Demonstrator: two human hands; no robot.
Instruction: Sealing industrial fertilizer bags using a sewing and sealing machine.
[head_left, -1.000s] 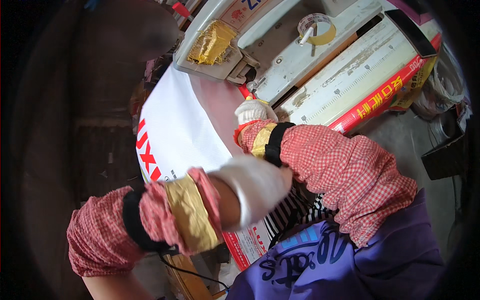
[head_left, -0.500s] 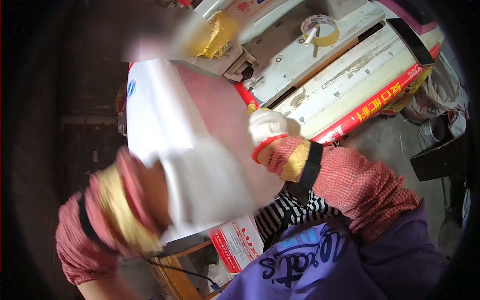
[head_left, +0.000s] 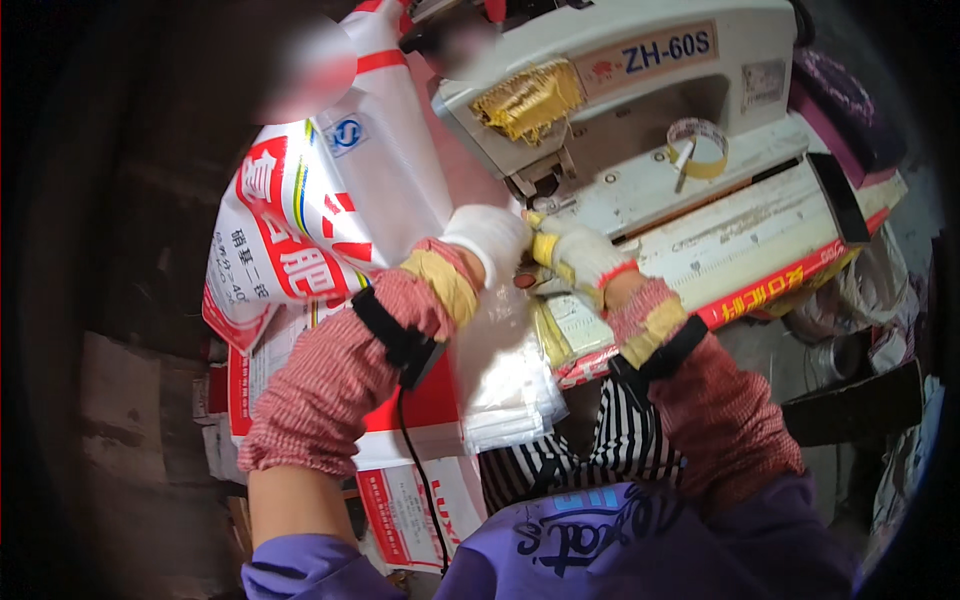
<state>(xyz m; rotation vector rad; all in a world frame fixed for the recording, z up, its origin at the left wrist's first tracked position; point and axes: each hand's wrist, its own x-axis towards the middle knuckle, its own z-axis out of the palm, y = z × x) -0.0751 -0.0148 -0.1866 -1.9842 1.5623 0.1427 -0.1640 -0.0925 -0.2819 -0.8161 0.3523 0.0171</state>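
Observation:
Near the front of an industrial sewing machine (head_left: pixel 640 110), my two gloved hands meet. My left hand (head_left: pixel 488 240), in a white glove, is closed on the edge of a clear plastic liner (head_left: pixel 510 385); its fingertips are partly hidden. Right beside it, my right hand (head_left: pixel 578 252), in a white and yellow glove, has its fingers bent together at the same edge. What lies between them is too small to make out. A white and red printed woven sack (head_left: pixel 385 160) spreads to the left, partly folded over, with more sack beneath the liner.
A roll of clear tape (head_left: pixel 712 150) stands on the machine bed, with a white stick leaning in it. Yellow cloth (head_left: pixel 530 100) is wrapped on the machine head. Red printed sacking (head_left: pixel 770 290) covers the front edge. A black cable (head_left: pixel 408 440) hangs from my left sleeve.
My left hand has moved from the lower left up to my right hand, and the white sheet it swept across has settled. The printed sack and clear liner now show. The view has shifted.

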